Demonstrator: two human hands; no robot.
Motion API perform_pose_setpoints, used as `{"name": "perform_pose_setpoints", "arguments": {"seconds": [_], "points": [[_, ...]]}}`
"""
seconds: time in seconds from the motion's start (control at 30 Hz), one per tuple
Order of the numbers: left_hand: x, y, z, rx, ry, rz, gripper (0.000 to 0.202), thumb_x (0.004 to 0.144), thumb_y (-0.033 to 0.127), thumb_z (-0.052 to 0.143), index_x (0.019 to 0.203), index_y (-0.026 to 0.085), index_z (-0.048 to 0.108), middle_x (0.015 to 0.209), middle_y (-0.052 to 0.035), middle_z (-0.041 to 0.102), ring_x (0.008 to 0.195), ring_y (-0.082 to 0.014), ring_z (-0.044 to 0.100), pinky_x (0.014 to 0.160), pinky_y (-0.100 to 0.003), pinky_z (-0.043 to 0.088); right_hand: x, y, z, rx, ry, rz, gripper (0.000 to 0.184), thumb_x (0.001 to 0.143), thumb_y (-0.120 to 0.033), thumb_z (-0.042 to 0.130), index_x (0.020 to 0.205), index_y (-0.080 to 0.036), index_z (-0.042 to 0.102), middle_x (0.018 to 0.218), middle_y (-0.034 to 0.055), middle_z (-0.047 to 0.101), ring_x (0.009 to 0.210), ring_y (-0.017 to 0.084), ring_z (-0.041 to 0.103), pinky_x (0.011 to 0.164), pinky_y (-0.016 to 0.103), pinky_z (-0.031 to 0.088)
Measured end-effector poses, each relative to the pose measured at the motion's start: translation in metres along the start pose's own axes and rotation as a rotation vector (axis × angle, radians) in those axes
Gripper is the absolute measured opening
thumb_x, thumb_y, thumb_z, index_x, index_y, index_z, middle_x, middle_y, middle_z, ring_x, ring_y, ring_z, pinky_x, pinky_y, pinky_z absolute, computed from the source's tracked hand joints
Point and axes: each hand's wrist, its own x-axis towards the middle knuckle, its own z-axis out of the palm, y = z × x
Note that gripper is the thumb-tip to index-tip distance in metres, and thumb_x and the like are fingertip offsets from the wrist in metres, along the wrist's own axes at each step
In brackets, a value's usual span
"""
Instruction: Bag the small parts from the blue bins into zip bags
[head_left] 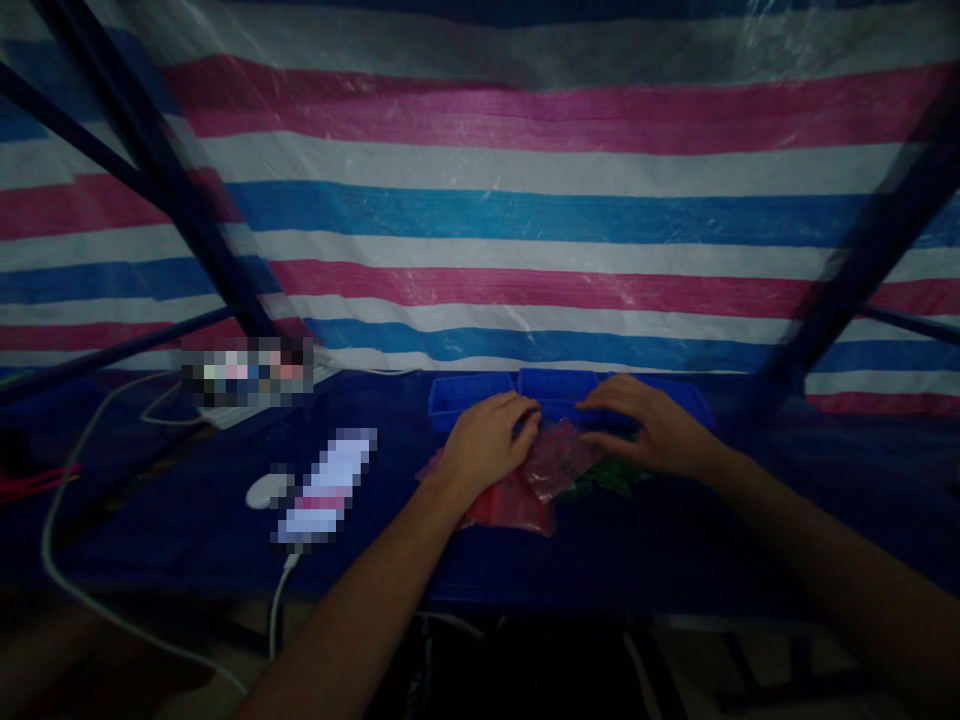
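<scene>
A striped sheet (525, 215) in red, white and blue formed the backdrop, with a dark blue tabletop (517, 575) below it. Blue trays (471, 395) stood in a row along the rear. Red packets (510, 507) lay in front of the trays, with a translucent pink bag (555, 468) beside and partly over them. Green packets (611, 478) lay to the right of the bag. The left hand (487, 437) was curled over the red packets, fingers bent (whether it gripped anything could not be determined). The right hand (649, 420) was spread above the green packets, thumb and fingers apart. Left of the work area, a blurred-out rectangular device (328, 485) lay beside a white round object (266, 491).
</scene>
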Motion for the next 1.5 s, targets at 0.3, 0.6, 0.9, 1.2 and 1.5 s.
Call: {"name": "perform_pose_setpoints", "arguments": {"seconds": [0.3, 0.6, 0.9, 1.2, 1.5], "points": [[-0.001, -0.002, 0.003, 0.004, -0.005, -0.008, 0.024, 0.103, 0.025, 0.051, 0.117, 0.021, 0.070, 0.114, -0.0055, 0.074, 0.108, -0.0219, 0.069, 0.096, -0.039, 0.056, 0.003, -0.034, 0.038, 0.177, -0.221, -0.215, 0.031, 0.096, -0.033, 0.071, 0.126, -0.027, 0.071, 0.123, 0.0072, 0.074, 0.118, 0.025, 0.065, 0.106, 0.047, 0.049], [0.000, 0.009, -0.009, -0.228, 0.145, 0.005, 0.034, 0.109, 0.034, 0.042, 0.121, 0.020, 0.071, 0.117, -0.0080, 0.075, 0.112, -0.0222, 0.070, 0.102, -0.041, 0.054, 0.003, -0.026, 0.030, 0.265, 0.159, 0.036, 0.018, 0.101, -0.031, 0.062, 0.112, -0.027, 0.076, 0.107, 0.0058, 0.076, 0.099, 0.023, 0.070, 0.087, 0.039, 0.056], [0.002, 0.011, 0.000, -0.317, 0.137, 0.055, 0.024, 0.099, 0.027, 0.064, 0.121, 0.024, 0.071, 0.118, -0.0042, 0.078, 0.108, -0.0207, 0.073, 0.097, -0.039, 0.058, 0.006, -0.027, 0.036, 0.446, 0.298, 0.243, 0.016, 0.097, -0.037, 0.068, 0.105, -0.028, 0.079, 0.103, 0.0040, 0.077, 0.095, 0.023, 0.072, 0.086, 0.037, 0.057], [0.004, 0.014, -0.008, -0.384, 0.298, -0.046, 0.025, 0.097, 0.033, 0.068, 0.120, 0.025, 0.072, 0.116, -0.0048, 0.078, 0.106, -0.0204, 0.073, 0.096, -0.037, 0.058, 0.004, -0.023, 0.042, 0.706, 0.263, 0.428, 0.028, 0.089, -0.047, 0.076, 0.106, -0.025, 0.075, 0.105, 0.0048, 0.079, 0.095, 0.025, 0.076, 0.088, 0.041, 0.062], [0.005, 0.008, -0.006, -0.495, 0.159, -0.130, 0.036, 0.097, 0.033, 0.067, 0.133, 0.026, 0.064, 0.105, -0.0046, 0.079, 0.096, -0.0214, 0.076, 0.086, -0.037, 0.060, 0.007, -0.023, 0.043, 0.729, 0.253, 0.464, 0.031, 0.086, -0.046, 0.079, 0.108, -0.024, 0.076, 0.106, 0.0067, 0.080, 0.096, 0.024, 0.076, 0.090, 0.042, 0.062]]}}
